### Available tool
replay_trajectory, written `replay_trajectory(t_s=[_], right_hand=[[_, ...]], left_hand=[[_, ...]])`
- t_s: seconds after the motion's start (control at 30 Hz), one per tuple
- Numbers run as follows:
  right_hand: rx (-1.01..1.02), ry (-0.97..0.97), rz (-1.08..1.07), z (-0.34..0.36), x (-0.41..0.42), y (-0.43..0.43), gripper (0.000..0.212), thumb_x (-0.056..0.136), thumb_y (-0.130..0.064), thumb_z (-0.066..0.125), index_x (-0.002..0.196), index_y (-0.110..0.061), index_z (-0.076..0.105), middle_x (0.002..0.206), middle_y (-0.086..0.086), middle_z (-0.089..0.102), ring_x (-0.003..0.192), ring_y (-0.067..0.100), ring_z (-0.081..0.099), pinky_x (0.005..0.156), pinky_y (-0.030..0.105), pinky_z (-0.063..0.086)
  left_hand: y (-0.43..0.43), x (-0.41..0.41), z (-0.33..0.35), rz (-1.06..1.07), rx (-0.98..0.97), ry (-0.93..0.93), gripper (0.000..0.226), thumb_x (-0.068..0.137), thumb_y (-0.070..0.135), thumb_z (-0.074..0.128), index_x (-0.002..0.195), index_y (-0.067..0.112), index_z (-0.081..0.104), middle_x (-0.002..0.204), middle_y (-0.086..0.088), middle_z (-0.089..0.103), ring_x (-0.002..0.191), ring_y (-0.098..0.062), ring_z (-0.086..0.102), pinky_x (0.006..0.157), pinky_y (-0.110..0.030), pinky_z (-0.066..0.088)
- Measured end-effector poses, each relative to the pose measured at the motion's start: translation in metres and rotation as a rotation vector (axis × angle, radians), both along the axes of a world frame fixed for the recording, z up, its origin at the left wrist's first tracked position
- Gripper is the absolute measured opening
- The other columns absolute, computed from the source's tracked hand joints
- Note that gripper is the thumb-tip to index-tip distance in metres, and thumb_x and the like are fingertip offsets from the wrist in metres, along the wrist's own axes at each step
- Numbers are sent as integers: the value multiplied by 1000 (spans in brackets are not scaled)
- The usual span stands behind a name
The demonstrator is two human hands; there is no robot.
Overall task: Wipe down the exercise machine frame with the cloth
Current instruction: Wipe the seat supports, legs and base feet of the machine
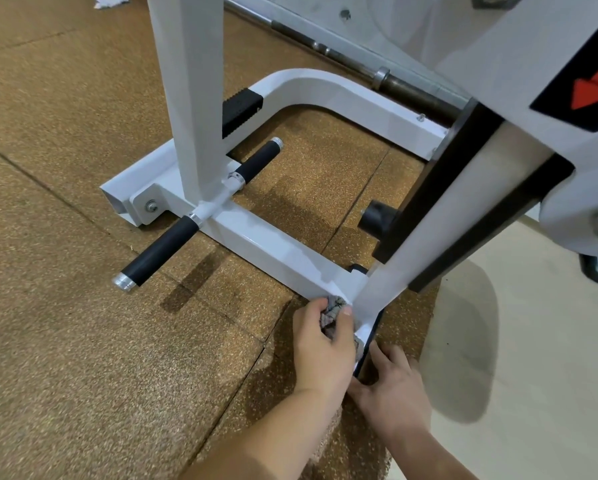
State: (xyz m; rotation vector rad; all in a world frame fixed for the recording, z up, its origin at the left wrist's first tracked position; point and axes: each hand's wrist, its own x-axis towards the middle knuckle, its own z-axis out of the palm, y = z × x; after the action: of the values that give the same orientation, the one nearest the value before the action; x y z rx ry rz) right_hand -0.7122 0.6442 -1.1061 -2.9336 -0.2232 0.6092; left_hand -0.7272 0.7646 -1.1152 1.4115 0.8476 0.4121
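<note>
The white exercise machine frame [256,244] stands on the floor, its low base bar running toward me. My left hand [321,344] grips a crumpled grey cloth [332,310] and presses it against the near end of the base bar, where a slanted white post [439,209] meets it. Just to the right, my right hand [392,389] lies beside the bar's end with its fingers fairly straight, touching the dark end plate. It holds nothing.
Two black-gripped handles [159,252] stick out from the upright post [193,98]. A barbell [387,79] lies behind the frame. A black footplate [240,110] sits on the curved rear tube. The floor is brown rubber tile, and a white rag [110,0] lies at far left.
</note>
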Motion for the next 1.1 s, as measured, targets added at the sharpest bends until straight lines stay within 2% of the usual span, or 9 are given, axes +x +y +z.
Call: replay_trajectory(t_s=[0.07, 0.17, 0.3, 0.4, 0.5, 0.67, 0.83, 1.0, 1.1], right_hand=[[11, -21, -10, -2, -1, 1, 102, 68, -95, 36, 147, -32, 52, 134, -7, 49, 126, 27, 45, 109, 36, 41], [23, -2, -22, -4, -1, 3, 92, 79, -84, 55, 152, -28, 47, 141, -5, 47, 131, 26, 40, 112, 34, 37], [46, 2, -11, -3, 0, 1, 87, 85, -74, 59, 155, -27, 41, 144, -6, 42, 134, 24, 35, 114, 33, 34], [51, 3, -14, -5, 0, 1, 87, 84, -76, 55, 155, -29, 40, 143, -7, 42, 132, 23, 35, 113, 32, 35], [67, -8, -20, -6, -1, 1, 94, 79, -85, 48, 155, -31, 41, 143, -9, 42, 131, 22, 36, 112, 33, 37], [77, 12, -18, -3, -1, 0, 91, 81, -83, 53, 156, -33, 38, 146, -10, 40, 136, 21, 33, 112, 32, 37], [71, 18, 53, 1, 1, -8, 83, 85, -76, 56, 156, -37, 38, 141, -9, 42, 134, 21, 37, 111, 33, 37], [74, 35, 1, 4, 2, -3, 84, 85, -83, 50, 155, -36, 40, 154, -11, 38, 141, 21, 31, 115, 33, 34], [61, 33, 9, 4, 1, -3, 75, 84, -78, 47, 147, -38, 49, 147, -10, 42, 136, 23, 34, 111, 33, 37]], left_hand=[[9, -1, -5, 12, 190, 4, 17, 95, 26, 72, 110, 21, 68, 111, 8, 56, 97, 1, 57, 91, -30, 51], [12, -1, -7, 18, 437, 33, 15, 91, 25, 74, 105, 23, 69, 111, 9, 58, 94, -9, 57, 79, -28, 49], [12, -6, -7, -93, 454, -19, 23, 92, 14, 72, 111, 23, 63, 119, 7, 51, 95, -2, 54, 78, -12, 43], [15, -15, -10, -254, 527, -52, 36, 93, 10, 68, 122, 26, 57, 127, 10, 45, 109, 1, 51, 93, -1, 34], [22, -18, -12, -270, 459, -49, 38, 92, 5, 67, 124, 25, 58, 126, 12, 47, 108, 6, 50, 94, -4, 36], [21, -2, -4, -136, 373, 52, 27, 86, -5, 67, 105, 14, 64, 112, 4, 51, 94, 2, 45, 88, -13, 41], [12, -8, 5, -361, 443, -21, 31, 86, -8, 61, 103, 17, 67, 108, 10, 47, 94, -2, 55, 84, -5, 42], [39, -3, 4, -146, 444, 119, 28, 86, -10, 61, 106, 10, 65, 112, 6, 46, 95, -9, 51, 88, -2, 37], [11, -4, 14, -240, 371, 58, 28, 84, -13, 59, 94, 12, 67, 104, 9, 52, 88, -4, 59, 76, -4, 44]])
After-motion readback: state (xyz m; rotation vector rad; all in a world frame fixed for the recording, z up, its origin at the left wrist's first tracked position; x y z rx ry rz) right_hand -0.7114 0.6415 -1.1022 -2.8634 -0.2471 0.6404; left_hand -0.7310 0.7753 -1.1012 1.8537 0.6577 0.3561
